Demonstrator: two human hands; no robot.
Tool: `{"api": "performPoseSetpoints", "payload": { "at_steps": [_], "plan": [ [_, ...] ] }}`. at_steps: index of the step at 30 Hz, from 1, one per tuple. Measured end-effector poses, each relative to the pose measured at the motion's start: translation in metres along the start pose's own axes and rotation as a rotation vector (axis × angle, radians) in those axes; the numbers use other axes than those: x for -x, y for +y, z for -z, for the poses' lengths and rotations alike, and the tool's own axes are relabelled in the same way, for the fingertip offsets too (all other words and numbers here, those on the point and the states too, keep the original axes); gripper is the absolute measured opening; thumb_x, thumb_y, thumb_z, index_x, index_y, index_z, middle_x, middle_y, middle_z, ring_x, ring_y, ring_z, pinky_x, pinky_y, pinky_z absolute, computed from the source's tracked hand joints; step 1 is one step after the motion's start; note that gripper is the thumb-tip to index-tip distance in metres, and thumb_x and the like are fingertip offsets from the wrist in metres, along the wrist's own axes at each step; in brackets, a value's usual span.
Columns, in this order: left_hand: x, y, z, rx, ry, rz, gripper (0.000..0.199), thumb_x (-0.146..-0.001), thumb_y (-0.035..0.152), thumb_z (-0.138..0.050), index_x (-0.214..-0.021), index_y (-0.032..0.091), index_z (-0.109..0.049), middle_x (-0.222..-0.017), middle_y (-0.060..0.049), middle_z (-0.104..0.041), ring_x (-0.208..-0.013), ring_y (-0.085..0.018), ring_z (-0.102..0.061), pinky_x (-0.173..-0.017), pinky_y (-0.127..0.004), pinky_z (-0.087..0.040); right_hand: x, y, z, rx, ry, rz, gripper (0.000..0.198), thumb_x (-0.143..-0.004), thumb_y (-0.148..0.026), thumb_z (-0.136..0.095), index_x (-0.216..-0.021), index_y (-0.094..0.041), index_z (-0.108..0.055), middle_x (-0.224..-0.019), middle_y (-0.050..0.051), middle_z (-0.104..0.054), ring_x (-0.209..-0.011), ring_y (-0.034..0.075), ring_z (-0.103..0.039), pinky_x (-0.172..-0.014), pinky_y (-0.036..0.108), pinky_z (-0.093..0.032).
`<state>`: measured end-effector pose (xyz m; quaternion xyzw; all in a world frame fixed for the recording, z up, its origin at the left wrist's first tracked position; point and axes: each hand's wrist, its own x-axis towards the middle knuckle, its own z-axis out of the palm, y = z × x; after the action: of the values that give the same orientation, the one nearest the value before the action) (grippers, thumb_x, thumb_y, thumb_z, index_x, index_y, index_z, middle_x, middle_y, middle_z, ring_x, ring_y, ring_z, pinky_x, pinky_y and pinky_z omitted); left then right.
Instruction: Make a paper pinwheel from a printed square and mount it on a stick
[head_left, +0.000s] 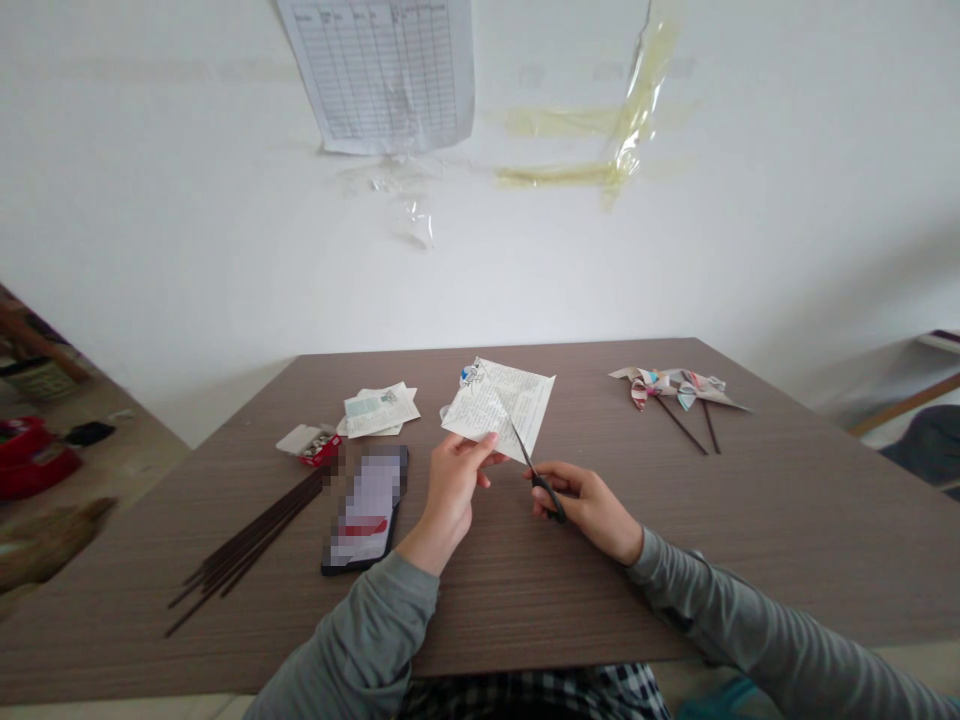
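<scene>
Paper sq. (pixel 487 408), printed: pinched in L hand (pixel 451 482). Scissors (pixel 535 479), 1 pr.: gripped in R hand (pixel 589 503), across paper's near corner, long axis twd. far edge of desk (pixel 750 540), angled L.

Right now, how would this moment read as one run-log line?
left hand: holds printed paper | right hand: holds scissors at paper's near corner | table: phone, dark sticks, pinwheels

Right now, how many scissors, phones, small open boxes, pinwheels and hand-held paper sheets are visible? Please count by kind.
Held paper sheet: 1
Scissors: 1
Pinwheels: 2
Phone: 1
Small open box: 1
Total: 6
</scene>
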<state>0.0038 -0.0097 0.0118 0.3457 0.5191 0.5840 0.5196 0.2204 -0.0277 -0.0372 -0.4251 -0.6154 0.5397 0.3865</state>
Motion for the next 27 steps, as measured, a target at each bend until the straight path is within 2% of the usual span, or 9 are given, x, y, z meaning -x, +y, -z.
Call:
{"api": "performPoseSetpoints", "payload": {
  "at_steps": [3, 8, 14, 21, 27],
  "plan": [
    [-0.001, -0.001, 0.001, -0.014, -0.002, -0.005, 0.025, -0.081, 0.026, -0.106, -0.089, 0.023, -0.082, -0.095, -0.010, -0.094, -0.081, -0.029, -0.094, -0.050, -0.024, -0.041, 0.000, -0.001, 0.001, 0.006, -0.002, -0.002, 0.080, -0.085, -0.090, -0.104, -0.124, -0.022, -0.091, -0.081, 0.006, -0.080, -0.080, 0.031, -0.077, -0.084, 0.049, -0.069],
    [0.000, 0.000, 0.001, -0.013, -0.005, -0.002, 0.026, -0.081, 0.025, -0.105, -0.087, 0.023, -0.080, -0.093, -0.009, -0.094, -0.078, -0.028, -0.093, -0.049, -0.024, -0.039, 0.002, -0.008, 0.000, 0.016, 0.017, -0.019, 0.076, -0.082, -0.094, -0.105, -0.117, -0.027, -0.093, -0.080, 0.010, -0.083, -0.081, 0.036, -0.079, -0.085, 0.054, -0.069],
    [0.000, 0.000, 0.001, 0.000, -0.002, 0.003, 0.021, -0.082, 0.024, -0.103, -0.091, 0.022, -0.085, -0.098, -0.010, -0.096, -0.078, -0.027, -0.094, -0.050, -0.024, -0.039, 0.001, -0.010, -0.002, 0.007, 0.021, -0.017, 0.082, -0.078, -0.099, -0.103, -0.116, -0.027, -0.091, -0.077, 0.007, -0.082, -0.077, 0.033, -0.077, -0.083, 0.051, -0.069],
    [0.003, 0.002, 0.000, -0.008, -0.001, 0.024, 0.021, -0.083, 0.021, -0.104, -0.088, 0.022, -0.083, -0.096, -0.010, -0.095, -0.078, -0.028, -0.094, -0.050, -0.024, -0.038, 0.002, -0.012, -0.002, 0.015, 0.026, -0.016, 0.077, -0.080, -0.095, -0.104, -0.115, -0.028, -0.094, -0.082, 0.011, -0.083, -0.083, 0.039, -0.083, -0.082, 0.053, -0.070],
    [0.006, 0.003, -0.003, 0.020, 0.010, 0.042, 0.015, -0.086, 0.016, -0.099, -0.090, 0.021, -0.086, -0.097, -0.011, -0.097, -0.075, -0.026, -0.093, -0.048, -0.023, -0.037, 0.002, -0.009, -0.003, -0.014, 0.025, -0.014, 0.075, -0.082, -0.093, -0.105, -0.115, -0.027, -0.093, -0.080, 0.010, -0.083, -0.080, 0.036, -0.080, -0.084, 0.053, -0.071]
  ]
}}
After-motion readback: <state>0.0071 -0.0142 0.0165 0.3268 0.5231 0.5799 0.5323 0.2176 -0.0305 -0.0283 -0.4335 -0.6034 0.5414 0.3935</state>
